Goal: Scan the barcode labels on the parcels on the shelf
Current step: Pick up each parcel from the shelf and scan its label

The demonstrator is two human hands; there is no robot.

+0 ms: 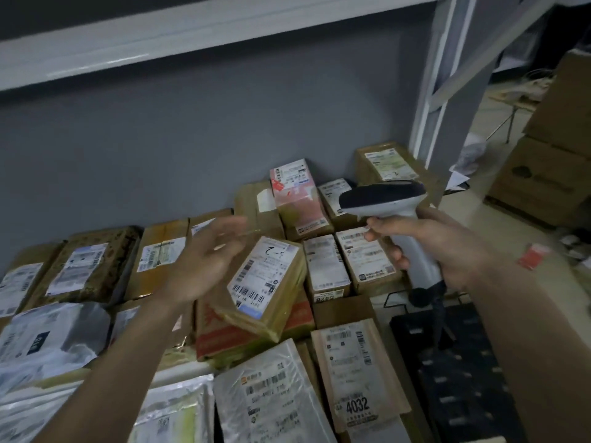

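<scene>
Several cardboard parcels with white barcode labels lie packed on the shelf. A small tilted brown parcel rests on a red-printed box in the middle, its label facing up. My left hand hovers open just left of it, blurred, touching nothing. My right hand grips the handle of a white and dark handheld barcode scanner, whose head points left over the parcels at the back right.
Grey plastic mailers and a parcel marked 4032 lie at the front. A black perforated crate sits at the right. The white shelf post rises behind, with stacked cartons on the floor beyond.
</scene>
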